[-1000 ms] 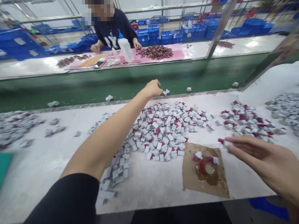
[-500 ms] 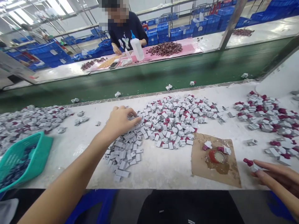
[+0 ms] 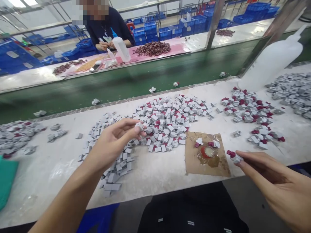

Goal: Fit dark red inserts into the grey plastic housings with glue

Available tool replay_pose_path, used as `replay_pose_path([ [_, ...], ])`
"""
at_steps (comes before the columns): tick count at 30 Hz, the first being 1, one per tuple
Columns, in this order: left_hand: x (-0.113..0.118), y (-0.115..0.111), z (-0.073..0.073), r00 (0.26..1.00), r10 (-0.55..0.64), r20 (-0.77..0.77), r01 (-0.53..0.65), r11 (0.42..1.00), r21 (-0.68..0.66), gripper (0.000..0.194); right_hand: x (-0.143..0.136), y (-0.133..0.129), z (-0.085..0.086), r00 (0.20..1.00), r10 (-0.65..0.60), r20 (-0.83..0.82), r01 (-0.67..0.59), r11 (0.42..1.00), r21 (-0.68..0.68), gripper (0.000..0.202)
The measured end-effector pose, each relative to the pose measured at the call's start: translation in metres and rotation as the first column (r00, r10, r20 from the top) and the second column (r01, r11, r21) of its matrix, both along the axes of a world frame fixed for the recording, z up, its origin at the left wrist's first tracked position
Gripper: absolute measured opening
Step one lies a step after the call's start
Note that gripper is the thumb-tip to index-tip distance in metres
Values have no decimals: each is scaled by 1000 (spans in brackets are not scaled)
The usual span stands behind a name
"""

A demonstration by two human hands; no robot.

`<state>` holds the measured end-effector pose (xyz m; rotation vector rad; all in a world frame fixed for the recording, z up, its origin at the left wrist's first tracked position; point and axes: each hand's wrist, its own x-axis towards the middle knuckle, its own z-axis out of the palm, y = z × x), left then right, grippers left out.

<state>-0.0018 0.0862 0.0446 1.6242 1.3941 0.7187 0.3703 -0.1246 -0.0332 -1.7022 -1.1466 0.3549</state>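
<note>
Between the thumb and fingers of my left hand (image 3: 116,139) is a small grey plastic block (image 3: 139,126), held just above the heap of grey and maroon pieces (image 3: 167,119). My right hand (image 3: 272,181) pinches a small grey-and-maroon plastic piece (image 3: 235,156) by its grey end, with the maroon end pointing left. Beside it lies a cardboard square (image 3: 191,161) bearing a wet brownish puddle around a round red-rimmed cap (image 3: 207,151). Two more grey-and-maroon pieces rest on the cardboard. Loose grey blocks (image 3: 114,177) spread below my left wrist.
A large white squeeze bottle (image 3: 272,61) stands at the right behind grey-and-maroon pieces (image 3: 245,105). A green basket (image 3: 7,181) is at the left edge. Several pieces lie on the green belt (image 3: 126,85). Across it, a co-worker (image 3: 111,29) handles small parts.
My left hand has come up from the heap with a grey block in its fingers. My right hand still holds its piece, nearer the cardboard. The view has swung right.
</note>
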Motion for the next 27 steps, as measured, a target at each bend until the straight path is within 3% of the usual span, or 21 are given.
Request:
replay_pose_path([
  [3, 17, -27, -13, 970, 51, 236, -26, 994, -106, 44, -10, 8, 9, 997, 73, -28, -73, 997, -3, 13],
  [5, 27, -43, -22, 961, 33, 275, 12, 987, -160, 44, -15, 12, 15, 992, 118, -51, -119, 993, -8, 15],
  [7, 30, -57, -32, 987, -59, 152, 72, 994, -80, 40, -18, 16, 18, 987, 146, -68, -147, 989, -15, 17],
  [9, 26, -71, -44, 987, -143, -78, 152, 981, 122, 33, -20, 18, 20, 984, 161, -73, -163, 987, -17, 17],
  [11, 18, -82, -57, 943, -170, -286, 254, 922, 292, 27, -20, 19, 21, 982, 173, -70, -175, 984, -26, 17],
  [13, 13, -92, -69, 896, -210, -391, 357, 864, 354, 25, -21, 20, 21, 980, 186, -67, -188, 981, -35, 18],
  [15, 13, -101, -77, 876, -242, -417, 398, 851, 343, 25, -23, 22, 21, 977, 200, -70, -202, 979, -31, 21],
  [17, 18, -108, -81, 884, -218, -414, 367, 872, 324, 27, -24, 24, 21, 975, 209, -67, -212, 977, -27, 22],
  [21, 27, -114, -80, 888, -160, -430, 325, 882, 342, 28, -27, 27, 21, 976, 212, -40, -213, 977, -31, 22],
  [24, 16, -106, -81, 864, -222, -452, 420, 813, 403, 27, -27, 28, 21, 975, 218, -42, -219, 975, -28, 23],
  [27, -3, -93, -88, 785, -368, -498, 588, 696, 413, 42, -27, 29, 19, 972, 229, -51, -230, 973, -17, 28],
])
